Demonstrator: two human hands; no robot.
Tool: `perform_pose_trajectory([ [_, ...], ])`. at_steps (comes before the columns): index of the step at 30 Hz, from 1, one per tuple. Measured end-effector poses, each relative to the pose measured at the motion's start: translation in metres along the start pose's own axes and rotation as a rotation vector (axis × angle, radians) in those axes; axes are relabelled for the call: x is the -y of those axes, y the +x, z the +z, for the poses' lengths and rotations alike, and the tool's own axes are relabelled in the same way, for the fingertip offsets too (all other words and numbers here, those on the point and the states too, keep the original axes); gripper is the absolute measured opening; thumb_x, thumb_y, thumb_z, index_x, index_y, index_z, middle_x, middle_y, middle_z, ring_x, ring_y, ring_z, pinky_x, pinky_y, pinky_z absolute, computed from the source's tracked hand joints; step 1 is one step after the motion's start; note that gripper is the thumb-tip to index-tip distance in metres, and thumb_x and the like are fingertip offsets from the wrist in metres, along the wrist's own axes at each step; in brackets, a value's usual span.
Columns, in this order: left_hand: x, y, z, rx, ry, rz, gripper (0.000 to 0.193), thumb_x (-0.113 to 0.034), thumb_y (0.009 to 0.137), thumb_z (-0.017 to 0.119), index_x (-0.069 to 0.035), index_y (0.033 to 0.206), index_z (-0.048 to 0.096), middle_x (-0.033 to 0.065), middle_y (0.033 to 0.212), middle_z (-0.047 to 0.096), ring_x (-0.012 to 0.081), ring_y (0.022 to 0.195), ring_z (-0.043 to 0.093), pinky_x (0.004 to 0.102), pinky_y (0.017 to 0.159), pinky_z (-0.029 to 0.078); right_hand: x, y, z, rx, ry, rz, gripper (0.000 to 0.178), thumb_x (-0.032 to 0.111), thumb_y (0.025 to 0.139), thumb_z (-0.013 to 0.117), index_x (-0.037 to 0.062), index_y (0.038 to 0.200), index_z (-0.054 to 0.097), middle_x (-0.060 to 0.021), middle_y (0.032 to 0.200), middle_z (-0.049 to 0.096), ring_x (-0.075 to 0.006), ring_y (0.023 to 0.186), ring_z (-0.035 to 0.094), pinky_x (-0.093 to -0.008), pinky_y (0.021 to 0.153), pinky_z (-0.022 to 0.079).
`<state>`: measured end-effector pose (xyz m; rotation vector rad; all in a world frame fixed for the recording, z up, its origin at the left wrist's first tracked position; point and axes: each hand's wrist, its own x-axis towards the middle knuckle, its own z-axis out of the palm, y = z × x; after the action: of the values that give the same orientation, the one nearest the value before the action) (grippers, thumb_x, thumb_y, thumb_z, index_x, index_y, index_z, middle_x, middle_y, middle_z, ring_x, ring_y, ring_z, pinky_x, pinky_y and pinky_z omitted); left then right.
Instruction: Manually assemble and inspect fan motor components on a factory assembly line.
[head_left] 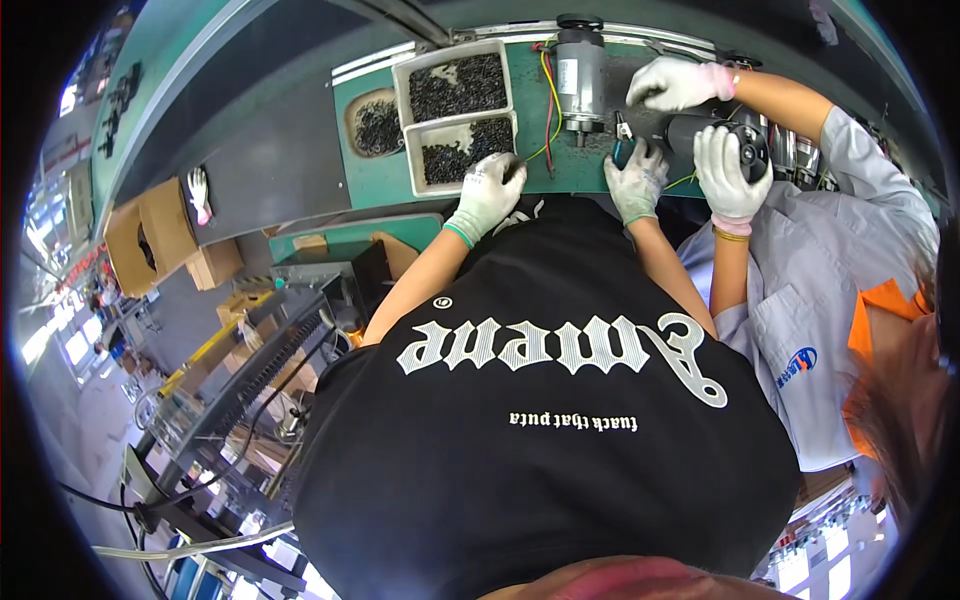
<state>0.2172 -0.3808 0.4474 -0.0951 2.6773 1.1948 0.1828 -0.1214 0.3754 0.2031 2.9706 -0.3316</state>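
My left hand (486,192), in a white glove, is at the near right corner of a white bin (410,165) of small black parts. Its fingers are drawn together, and what they hold, if anything, is hidden. A yellow-green wire (554,100) from a silver cylindrical motor (582,85) runs down close to those fingertips. A red wire (549,140) hangs beside it onto the green bench. My right hand (637,183), also gloved, is closed around pliers (624,150) with blue and black handles, their jaws pointing away from me, just below the motor's shaft end.
A second white bin (398,85) and an oval tray (350,130) hold more small black parts. At right, a co-worker's gloved hand (732,180) grips a dark motor (690,130); their other hand (680,84) reaches over the bench. Cardboard boxes (165,235) stand at left.
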Motion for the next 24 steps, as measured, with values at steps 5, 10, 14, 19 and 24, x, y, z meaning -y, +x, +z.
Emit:
perform_pose_trajectory([
  [5, 0.013, -0.012, -0.004, -0.062, -0.086, -0.076, 0.021, -0.02, 0.09, 0.062, -0.001, 0.091, 0.07, 0.0197, 0.094, 0.07, 0.0379, 0.09, 0.067, 0.0441, 0.081, 0.053, -0.007, 0.004, 0.006, 0.004, 0.034, -0.023, 0.074, 0.044, 0.078, 0.074, 0.0054, 0.135, 0.047, -0.0249, 0.134, 0.047, -0.0453, 0.118, 0.049, -0.0551, 0.097, 0.044],
  [10, 0.044, -0.009, -0.031, -0.262, 0.116, -0.251, 0.027, -0.027, 0.09, 0.062, -0.002, 0.096, 0.071, 0.022, 0.096, 0.07, 0.0398, 0.094, 0.067, 0.0468, 0.084, 0.052, 0.019, -0.033, -0.021, -0.101, 0.138, -0.184, 0.063, 0.039, 0.089, 0.065, -0.0026, 0.134, 0.049, -0.0306, 0.139, 0.045, -0.046, 0.128, 0.044, -0.0502, 0.107, 0.038],
  [14, 0.079, 0.016, -0.04, -0.202, 0.247, -0.426, 0.046, -0.042, 0.093, 0.052, -0.004, 0.116, 0.062, 0.0227, 0.118, 0.064, 0.0437, 0.102, 0.064, 0.0506, 0.092, 0.05, 0.011, -0.052, -0.022, 0.252, 0.406, -0.345, 0.034, 0.03, 0.095, 0.059, -0.001, 0.108, 0.067, -0.0243, 0.111, 0.066, -0.0447, 0.107, 0.06, -0.0477, 0.094, 0.048],
  [19, 0.087, 0.029, -0.057, -0.446, 0.04, -0.583, 0.061, -0.042, 0.095, 0.051, 0.001, 0.138, 0.047, 0.0287, 0.14, 0.049, 0.0437, 0.12, 0.056, 0.0465, 0.102, 0.046, 0.023, -0.002, -0.019, 0.35, 0.37, -0.507, 0.036, 0.031, 0.096, 0.057, -0.0003, 0.112, 0.066, -0.0254, 0.109, 0.066, -0.041, 0.101, 0.061, -0.0469, 0.089, 0.049],
  [24, 0.096, -0.008, -0.038, -0.422, -0.118, -0.673, 0.073, -0.041, 0.095, 0.052, 0.004, 0.149, 0.033, 0.0296, 0.151, 0.037, 0.0421, 0.14, 0.037, 0.0452, 0.114, 0.034, -0.001, 0.082, -0.019, 0.086, 0.367, -1.023, 0.039, 0.032, 0.099, 0.053, -0.001, 0.118, 0.062, -0.0269, 0.109, 0.063, -0.0364, 0.098, 0.06, -0.0453, 0.086, 0.049],
])
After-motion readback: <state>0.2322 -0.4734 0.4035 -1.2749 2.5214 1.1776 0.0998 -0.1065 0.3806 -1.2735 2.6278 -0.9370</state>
